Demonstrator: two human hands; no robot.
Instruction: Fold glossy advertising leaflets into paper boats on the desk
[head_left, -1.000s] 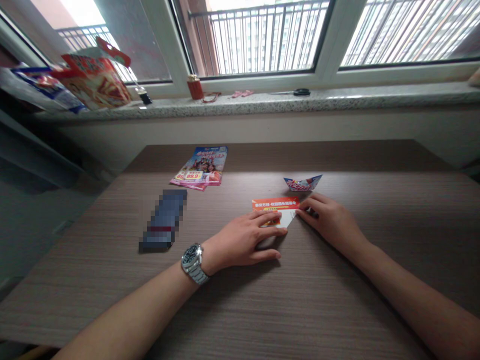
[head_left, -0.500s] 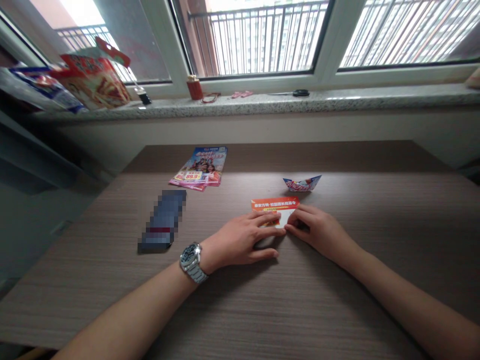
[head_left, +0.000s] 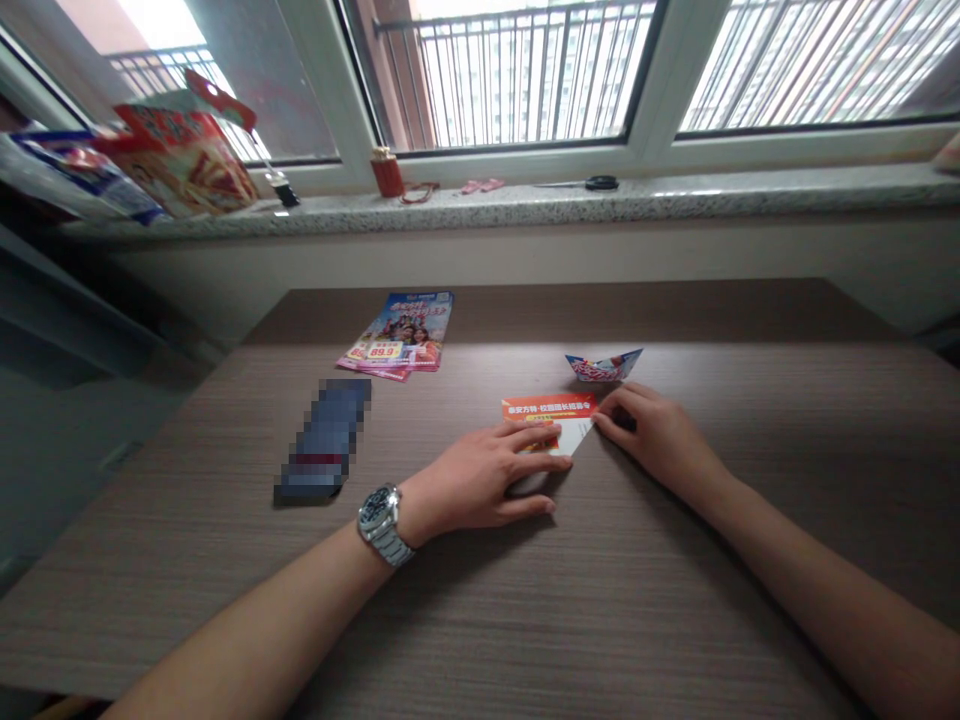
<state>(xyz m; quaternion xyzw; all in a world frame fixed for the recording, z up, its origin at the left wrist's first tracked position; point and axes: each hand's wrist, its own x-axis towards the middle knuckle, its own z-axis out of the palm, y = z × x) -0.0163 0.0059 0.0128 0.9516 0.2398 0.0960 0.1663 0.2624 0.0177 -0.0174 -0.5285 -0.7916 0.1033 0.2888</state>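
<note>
On the table lies a folded paper flyer (head_left: 576,434), with an orange-red printed band on top and a white part below. Its right side slants in a straight edge. My left hand (head_left: 499,475) rests flat across the flyer, fingers spread, pressing on its lower left part and hiding some of it. At the upper right end of the slanted edge, my right hand (head_left: 651,428) has thumb and fingertips pinched together on the paper. Just behind the flyer stands a small folded paper boat (head_left: 604,367) with colourful print.
A stack of printed flyers (head_left: 405,335) lies at the back left of the table (head_left: 480,620). Nearer sits a pixelated dark phone-like object (head_left: 324,440). The granite windowsill (head_left: 487,208) holds scissors (head_left: 600,183), a red container (head_left: 387,173) and food bags (head_left: 187,160).
My right hand has slid up and to the right along the flyer's slanted edge, from its lower corner to its upper end. My left hand has stayed in place.
</note>
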